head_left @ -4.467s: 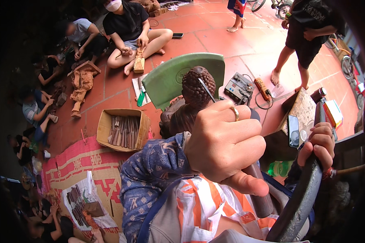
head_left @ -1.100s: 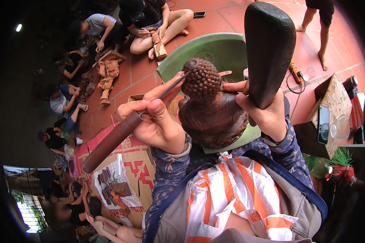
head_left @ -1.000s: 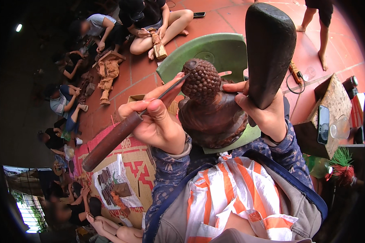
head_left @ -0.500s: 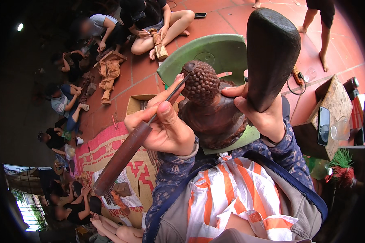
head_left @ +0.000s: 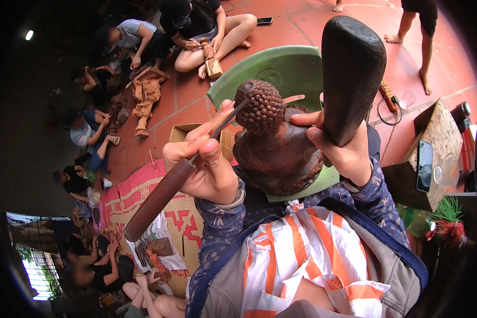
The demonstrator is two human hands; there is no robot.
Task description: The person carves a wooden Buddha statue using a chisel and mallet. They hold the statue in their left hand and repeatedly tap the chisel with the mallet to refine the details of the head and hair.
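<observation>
Dark brown wood forms the carved statue, which appears to stand on a green chair, in front of the curved top edge of the backrest, with a strip of green showing below its right side toward the chair's near edge. The statue is between the two hands, its bumpy head slightly beyond them. The left hand holds a chisel between thumb and curled fingers, the index finger stretched along the blade toward the head; the handle slants down and left, and the tip seems to meet the left side of the round bumps, though firm contact cannot be told. The right hand is wrapped around a dark mallet, its thick end pointing up and away, while a fingertip rests on the statue's right shoulder. The step in hand looks like placing or guiding the chisel among the bumps by hand, the mallet held but not against the handle. A next careful cut would call for keeping the tip seated at a shallow angle, with the right fingers bracing the wood against turning.
</observation>
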